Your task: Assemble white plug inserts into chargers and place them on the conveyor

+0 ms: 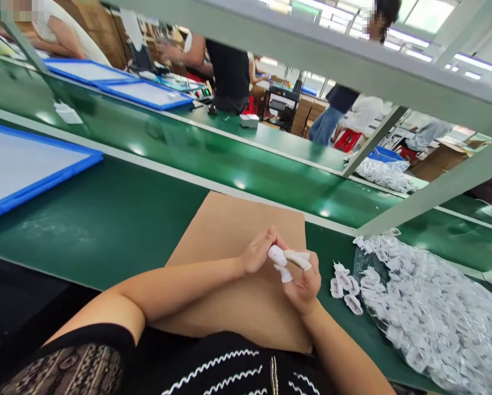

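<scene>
A small white oval plastic part (277, 255) is held between my two hands above a brown cardboard sheet (237, 296). My left hand (259, 252) has its fingers closed on the part's left side. My right hand (303, 280) grips it from the right, with white finger covers on the thumb and fingers. Several similar white plastic parts (346, 288) lie loose on the green bench to the right of my right hand. What the part's underside looks like is hidden by my fingers.
A large heap of white parts in a clear plastic bag (430, 307) spreads along the right. A blue-framed white tray (27, 164) lies at the left. Beyond the green belt (180, 142), people work. A slanting metal post (430, 192) stands at the right.
</scene>
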